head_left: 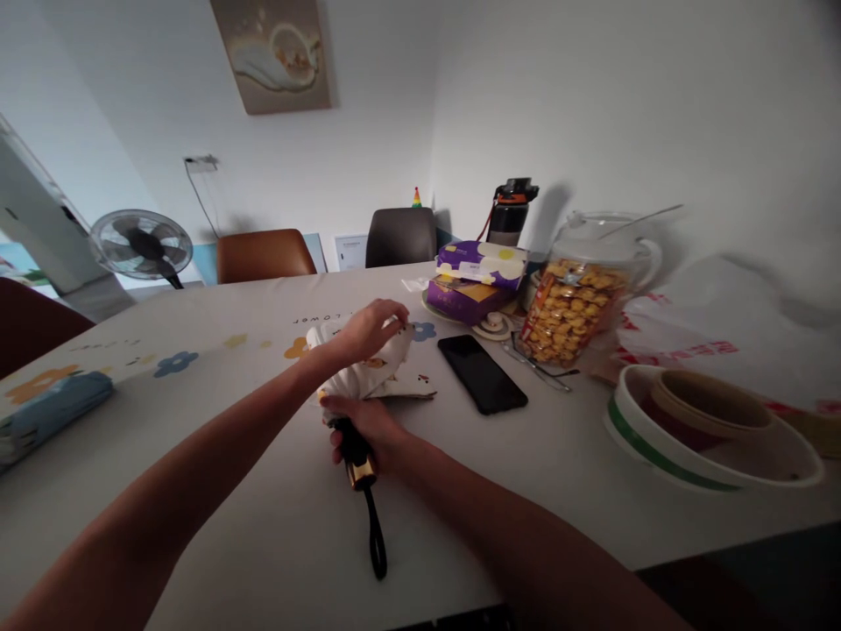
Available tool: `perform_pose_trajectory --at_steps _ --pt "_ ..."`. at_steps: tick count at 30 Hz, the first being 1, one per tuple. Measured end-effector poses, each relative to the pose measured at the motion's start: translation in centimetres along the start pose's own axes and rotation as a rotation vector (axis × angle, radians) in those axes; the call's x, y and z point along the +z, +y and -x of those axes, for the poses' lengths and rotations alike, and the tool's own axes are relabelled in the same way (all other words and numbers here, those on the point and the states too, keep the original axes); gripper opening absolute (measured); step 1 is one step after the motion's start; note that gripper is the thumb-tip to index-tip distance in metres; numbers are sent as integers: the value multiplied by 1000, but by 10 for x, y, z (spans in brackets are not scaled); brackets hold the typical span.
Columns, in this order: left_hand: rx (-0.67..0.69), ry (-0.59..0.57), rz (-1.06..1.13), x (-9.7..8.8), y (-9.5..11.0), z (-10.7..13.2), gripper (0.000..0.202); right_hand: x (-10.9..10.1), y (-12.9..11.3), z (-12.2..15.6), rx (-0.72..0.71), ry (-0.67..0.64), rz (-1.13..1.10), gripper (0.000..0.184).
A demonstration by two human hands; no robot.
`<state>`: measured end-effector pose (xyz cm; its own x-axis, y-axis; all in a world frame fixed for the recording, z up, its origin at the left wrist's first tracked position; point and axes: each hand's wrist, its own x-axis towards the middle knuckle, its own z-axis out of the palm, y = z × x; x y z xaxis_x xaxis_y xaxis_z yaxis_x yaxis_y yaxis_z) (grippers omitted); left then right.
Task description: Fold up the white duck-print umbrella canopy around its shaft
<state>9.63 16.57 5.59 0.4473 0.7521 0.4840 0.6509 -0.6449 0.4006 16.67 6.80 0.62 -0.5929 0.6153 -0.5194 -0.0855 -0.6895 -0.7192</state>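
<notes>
A folding umbrella (355,379) with a white patterned canopy lies collapsed over the table, its folds loose and one flap spreading to the right. My right hand (378,429) is wrapped round the umbrella just where its black handle meets the canopy. Below that hand show a gold band and a black wrist strap hanging toward me. On top of the canopy, my left hand (373,331) is closed with curled fingers on the fabric; its fingertips are partly hidden. A black phone (483,374) lies flat to the right of the umbrella, apart from both hands.
A blue folded umbrella-like bundle (56,412) lies at left. On the right are purple packages (466,294), a dark bottle (509,215), a snack-filled pitcher (575,302), glasses (542,368), a plastic bag (723,324) and a white bowl (663,451) holding a tape roll (710,403).
</notes>
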Motion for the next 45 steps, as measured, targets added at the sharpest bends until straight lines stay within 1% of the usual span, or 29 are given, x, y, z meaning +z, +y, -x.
perform_pose_trajectory --at_steps 3,5,7,10,12,14,16,18,20,21,23,25,26,30,33,35,38,41,45 --pt "-97 217 136 -27 0 23 17 -1 1 -2 -40 -12 -4 20" --pt "-136 361 172 -42 -5 45 13 0 1 1 -57 -15 9 22" --pt "-167 474 176 -52 -14 72 11 2 -1 5 -56 5 18 22" --pt "-237 591 75 -58 -31 110 12 4 -3 10 -55 18 3 18" --pt "-284 704 56 -58 -40 129 13 4 -4 12 -59 10 1 16" --pt "-297 811 98 -55 -45 141 13 3 -5 12 -55 -7 12 16" --pt "-270 875 185 -53 -45 147 13 2 -5 13 -51 -35 9 16" --pt "-243 888 288 -51 -42 149 10 0 -6 13 -64 -58 -24 16" --pt "-264 888 360 -50 -38 149 6 -2 -8 13 -72 -70 -62 17" --pt "-291 892 377 -51 -37 150 5 -3 -9 12 -71 -77 -80 20" --pt "-340 905 392 -51 -36 151 6 -6 -11 9 -73 -103 -132 33" --pt "-357 912 405 -51 -38 152 7 -8 -12 7 -91 -123 -186 44" --pt "-357 912 408 -51 -39 152 8 -8 -13 7 -107 -117 -206 46" --pt "-345 879 369 -48 -41 154 10 -5 -18 13 -91 -18 -158 41" --pt "-360 841 342 -48 -41 155 12 -4 -19 15 -62 22 -77 39" --pt "-362 826 342 -48 -42 156 11 -6 -17 12 -98 36 -59 36" --pt "-369 813 324 -48 -44 157 10 -10 -13 5 -172 45 -72 25" --pt "-417 773 328 -47 -49 159 11 -12 -12 3 -166 69 5 22" --pt "-502 684 412 -48 -60 160 18 -9 -15 10 -156 129 103 22"
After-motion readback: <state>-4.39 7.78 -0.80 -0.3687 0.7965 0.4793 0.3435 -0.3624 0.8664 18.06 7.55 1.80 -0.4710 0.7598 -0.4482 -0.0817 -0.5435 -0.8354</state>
